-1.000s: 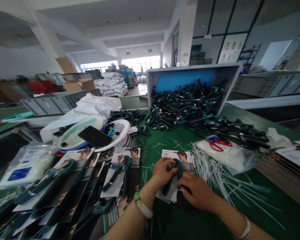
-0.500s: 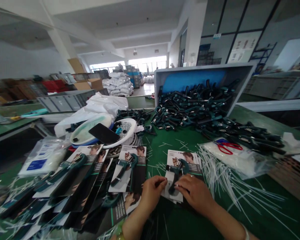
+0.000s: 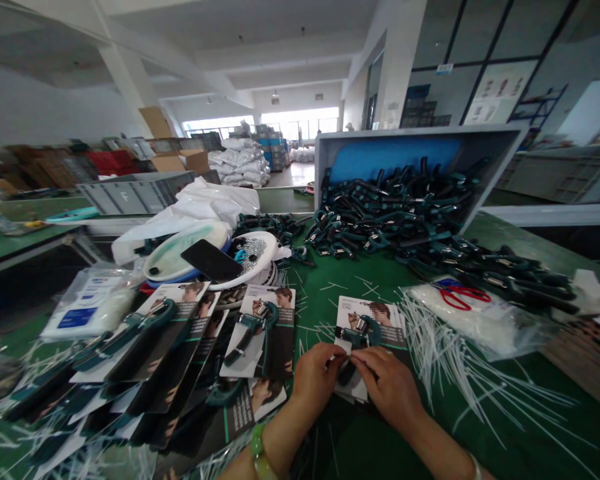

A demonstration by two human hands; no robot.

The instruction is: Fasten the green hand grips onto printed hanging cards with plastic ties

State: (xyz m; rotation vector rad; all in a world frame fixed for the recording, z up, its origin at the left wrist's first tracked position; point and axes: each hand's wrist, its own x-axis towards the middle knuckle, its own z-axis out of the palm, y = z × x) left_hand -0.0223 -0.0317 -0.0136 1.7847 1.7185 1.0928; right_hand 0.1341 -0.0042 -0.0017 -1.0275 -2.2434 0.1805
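Head view: L hand (image 3: 320, 377) and R hand (image 3: 387, 383) meet low over a tool (image 3: 365, 330), fingertips of both pinched narrow, almost touching; can't tell what, if anything, is btwn them. The tool lies on a card (image 3: 350, 305), top of a small stack on the green bench (image 3: 330, 267), its lower handle partly hidden by fingers. Green bangle (image 3: 260, 453) on L wrist. Just R of the card: loose white ties (image 3: 445, 360), then a clear bag (image 3: 485, 327) w/ red scissors (image 3: 463, 298) on top. L of the hands, carded tools (image 3: 253, 333) lie overlapping. Behind those, a phone (image 3: 211, 260) rests across two tubs, one w/ shiny metal bits. Farther back, a tipped grey bin (image 3: 500, 143) spills a heap of tools (image 3: 380, 207).
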